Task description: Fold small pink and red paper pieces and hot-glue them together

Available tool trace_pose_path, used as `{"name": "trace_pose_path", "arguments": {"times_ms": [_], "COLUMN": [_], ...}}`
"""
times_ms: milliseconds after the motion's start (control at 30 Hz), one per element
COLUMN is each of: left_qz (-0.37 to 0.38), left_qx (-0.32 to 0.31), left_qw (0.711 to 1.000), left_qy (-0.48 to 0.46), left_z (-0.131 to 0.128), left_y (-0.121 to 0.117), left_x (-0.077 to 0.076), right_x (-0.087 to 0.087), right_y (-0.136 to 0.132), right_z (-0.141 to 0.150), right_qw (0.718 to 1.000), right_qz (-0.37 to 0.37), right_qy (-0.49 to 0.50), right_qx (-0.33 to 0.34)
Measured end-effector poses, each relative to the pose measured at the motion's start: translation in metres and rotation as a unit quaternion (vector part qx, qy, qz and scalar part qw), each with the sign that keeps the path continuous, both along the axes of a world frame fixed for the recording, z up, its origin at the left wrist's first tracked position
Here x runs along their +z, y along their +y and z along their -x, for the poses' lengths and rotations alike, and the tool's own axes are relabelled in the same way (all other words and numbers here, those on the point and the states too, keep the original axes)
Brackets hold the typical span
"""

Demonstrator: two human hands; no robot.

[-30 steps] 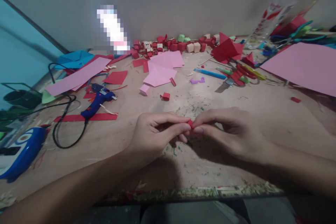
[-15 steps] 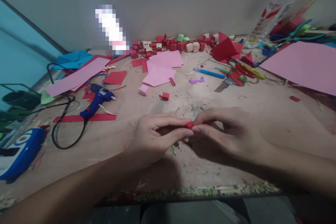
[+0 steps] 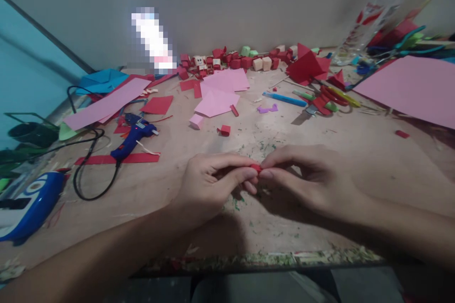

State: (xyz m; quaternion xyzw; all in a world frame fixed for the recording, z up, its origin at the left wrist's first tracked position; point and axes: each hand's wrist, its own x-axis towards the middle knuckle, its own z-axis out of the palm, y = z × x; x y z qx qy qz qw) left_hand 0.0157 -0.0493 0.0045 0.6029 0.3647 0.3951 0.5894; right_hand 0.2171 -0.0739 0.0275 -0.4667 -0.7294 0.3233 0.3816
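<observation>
A small folded piece of red paper [image 3: 255, 167] is pinched between both hands, held low over the near middle of the table. My left hand [image 3: 213, 180] grips its left side with thumb and forefinger. On the other side, the thumb and fingertips of my right hand [image 3: 305, 175] close on its right end; the fingertips hide much of the piece. Just beyond the hands lies a small red paper cube [image 3: 224, 130] with a flap sticking out. A pink paper cube [image 3: 196, 121] sits farther left, beside pink paper sheets [image 3: 217, 103].
A blue glue gun [image 3: 131, 139] with a black cord lies at left on a red strip. Red and beige paper cubes [image 3: 245, 62] line the wall. Red-handled scissors [image 3: 323, 102], a blue pen-shaped tool [image 3: 284, 99] and a large pink sheet [image 3: 412, 85] lie to the right.
Both hands stay in nearly the same place. The left fingers have shifted slightly around the red paper, and the piece has turned a little between the fingertips.
</observation>
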Motion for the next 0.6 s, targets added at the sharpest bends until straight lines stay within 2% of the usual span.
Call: {"name": "trace_pose_path", "arguments": {"times_ms": [200,300,600], "left_qz": [-0.074,-0.061,-0.035], "left_qx": [0.0,0.011,0.038], "left_qw": [0.996,0.998,0.999], "left_qy": [0.044,0.031,0.009], "left_z": [0.0005,-0.0007,-0.0027], "left_y": [-0.0017,-0.0002,0.0043], "left_x": [0.0013,0.0021,0.0015], "right_x": [0.0006,0.0017,-0.0003], "right_y": [-0.0035,-0.0021,-0.0021], "right_z": [0.0041,0.004,0.0009], "right_qw": [1.0,1.0,1.0], "right_qz": [-0.015,-0.01,0.017], "right_qy": [-0.009,-0.014,-0.005], "right_qx": [-0.012,-0.02,0.012]}}
